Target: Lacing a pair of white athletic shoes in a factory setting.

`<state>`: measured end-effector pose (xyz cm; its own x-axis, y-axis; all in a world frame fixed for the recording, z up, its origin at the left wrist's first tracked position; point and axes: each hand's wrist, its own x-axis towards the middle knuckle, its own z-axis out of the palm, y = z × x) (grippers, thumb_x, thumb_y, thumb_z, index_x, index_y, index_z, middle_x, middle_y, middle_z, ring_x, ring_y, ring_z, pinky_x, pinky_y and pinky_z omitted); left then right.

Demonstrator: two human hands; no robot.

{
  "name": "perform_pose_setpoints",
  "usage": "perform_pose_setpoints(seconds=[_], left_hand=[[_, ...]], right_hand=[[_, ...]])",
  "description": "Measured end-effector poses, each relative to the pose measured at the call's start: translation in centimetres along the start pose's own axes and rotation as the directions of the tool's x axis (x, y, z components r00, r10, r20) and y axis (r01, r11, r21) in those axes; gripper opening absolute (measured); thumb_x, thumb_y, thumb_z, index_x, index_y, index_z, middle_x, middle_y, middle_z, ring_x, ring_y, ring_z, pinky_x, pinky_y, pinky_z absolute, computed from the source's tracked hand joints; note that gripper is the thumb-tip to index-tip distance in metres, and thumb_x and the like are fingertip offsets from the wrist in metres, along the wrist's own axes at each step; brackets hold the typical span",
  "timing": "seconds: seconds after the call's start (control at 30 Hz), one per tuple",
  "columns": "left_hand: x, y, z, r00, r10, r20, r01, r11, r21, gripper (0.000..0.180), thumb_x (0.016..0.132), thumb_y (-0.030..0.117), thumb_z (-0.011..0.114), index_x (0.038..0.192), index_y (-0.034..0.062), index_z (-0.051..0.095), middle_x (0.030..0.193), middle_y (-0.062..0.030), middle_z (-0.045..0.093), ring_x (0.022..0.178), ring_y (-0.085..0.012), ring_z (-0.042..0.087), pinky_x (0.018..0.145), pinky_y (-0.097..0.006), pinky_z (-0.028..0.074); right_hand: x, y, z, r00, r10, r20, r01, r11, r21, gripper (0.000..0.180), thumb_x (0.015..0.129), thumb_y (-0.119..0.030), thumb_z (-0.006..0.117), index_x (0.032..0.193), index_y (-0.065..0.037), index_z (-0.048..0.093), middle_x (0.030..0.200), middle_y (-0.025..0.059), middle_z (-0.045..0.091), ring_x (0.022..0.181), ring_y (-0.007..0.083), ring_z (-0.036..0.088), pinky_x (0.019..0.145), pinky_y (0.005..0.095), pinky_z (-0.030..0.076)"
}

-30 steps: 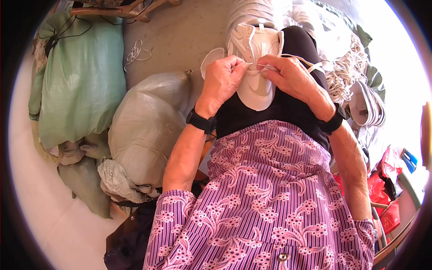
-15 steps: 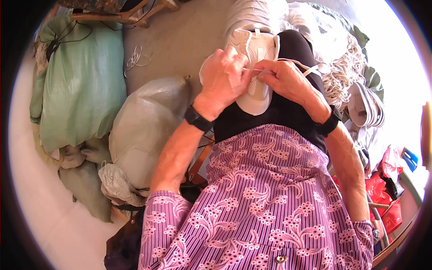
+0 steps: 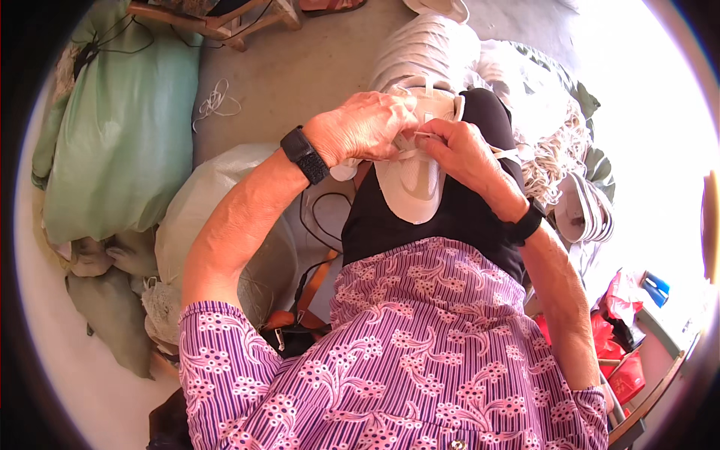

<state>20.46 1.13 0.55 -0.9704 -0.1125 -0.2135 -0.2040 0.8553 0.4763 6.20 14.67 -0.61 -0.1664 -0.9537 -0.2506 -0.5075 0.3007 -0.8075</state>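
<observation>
A white shoe rests on my black-clad lap, its toe toward me. My left hand is bent over the shoe's left lacing edge with its fingers closed; a bit of white lace shows beneath them. My right hand pinches a thin end of the white shoelace above the tongue. More of that lace trails to the right from under my right hand. The eyelets are mostly hidden behind my fingers.
A row of stacked white shoes stands beyond my knees. At right lie a heap of white laces and nested shoes. Green sack and pale sack stand at left. A loose lace lies on the floor.
My left hand has swung out to the left, its wrist turning sideways, and the hands are less close together. The shoe sits lower in view as the head view has shifted.
</observation>
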Motion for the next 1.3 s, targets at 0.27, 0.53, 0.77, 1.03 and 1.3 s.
perform_pose_setpoints(seconds=[0.27, 0.53, 0.77, 1.03, 1.3], left_hand=[[-1.5, -0.2, 3.0, 0.957, -0.001, -0.291, -0.073, 0.967, -0.244, 0.029, 0.063, 0.011, 0.068, 0.092, 0.0096, 0.065, 0.094, -0.0112, 0.057, 0.087, -0.0314, 0.059, 0.074, -0.039, 0.049], [-2.0, -0.2, 4.1, 0.904, -0.057, -0.424, -0.117, 0.920, -0.374, 0.021, 0.065, 0.007, 0.070, 0.085, 0.0049, 0.062, 0.082, -0.0068, 0.055, 0.074, -0.0261, 0.059, 0.067, -0.035, 0.048], [-2.0, 0.7, 4.9, 0.840, -0.043, -0.541, -0.150, 0.939, -0.308, 0.013, 0.067, 0.005, 0.062, 0.080, 0.0043, 0.059, 0.086, -0.0059, 0.053, 0.078, -0.0253, 0.057, 0.068, -0.035, 0.047], [-1.3, 1.9, 5.9, 0.827, -0.088, -0.555, -0.145, 0.921, -0.361, 0.015, 0.066, 0.002, 0.060, 0.081, 0.0027, 0.057, 0.090, -0.0075, 0.049, 0.080, -0.0240, 0.054, 0.071, -0.032, 0.047], [-2.6, 1.2, 5.5, 0.868, -0.114, -0.482, -0.129, 0.888, -0.442, 0.016, 0.069, -0.001, 0.066, 0.083, 0.0032, 0.059, 0.091, -0.0068, 0.049, 0.086, -0.0224, 0.053, 0.076, -0.031, 0.046]], right_hand=[[1.3, -0.8, -0.2, 0.996, -0.045, 0.075, 0.060, 0.976, -0.207, 0.019, 0.078, -0.018, 0.058, 0.091, -0.014, 0.071, 0.068, 0.0161, 0.063, 0.066, 0.0299, 0.064, 0.062, 0.0370, 0.050], [2.2, -1.6, -0.4, 0.979, -0.057, 0.194, 0.109, 0.957, -0.270, 0.017, 0.077, -0.019, 0.061, 0.090, -0.013, 0.069, 0.071, 0.0155, 0.063, 0.069, 0.0307, 0.064, 0.064, 0.0376, 0.050], [2.2, 0.3, -0.7, 0.977, -0.109, 0.185, 0.195, 0.809, -0.555, 0.013, 0.076, -0.012, 0.056, 0.084, -0.009, 0.065, 0.075, 0.0153, 0.063, 0.075, 0.0335, 0.063, 0.065, 0.0407, 0.049], [1.8, 2.8, -8.2, 0.968, -0.241, -0.065, 0.212, 0.930, -0.299, 0.016, 0.080, -0.011, 0.054, 0.086, -0.001, 0.065, 0.079, 0.0167, 0.065, 0.073, 0.0324, 0.063, 0.070, 0.0356, 0.050], [2.9, 1.1, 0.0, 0.947, -0.239, 0.214, 0.307, 0.870, -0.386, 0.012, 0.077, -0.018, 0.059, 0.085, -0.014, 0.067, 0.075, 0.0099, 0.065, 0.075, 0.0293, 0.064, 0.063, 0.0418, 0.050]])
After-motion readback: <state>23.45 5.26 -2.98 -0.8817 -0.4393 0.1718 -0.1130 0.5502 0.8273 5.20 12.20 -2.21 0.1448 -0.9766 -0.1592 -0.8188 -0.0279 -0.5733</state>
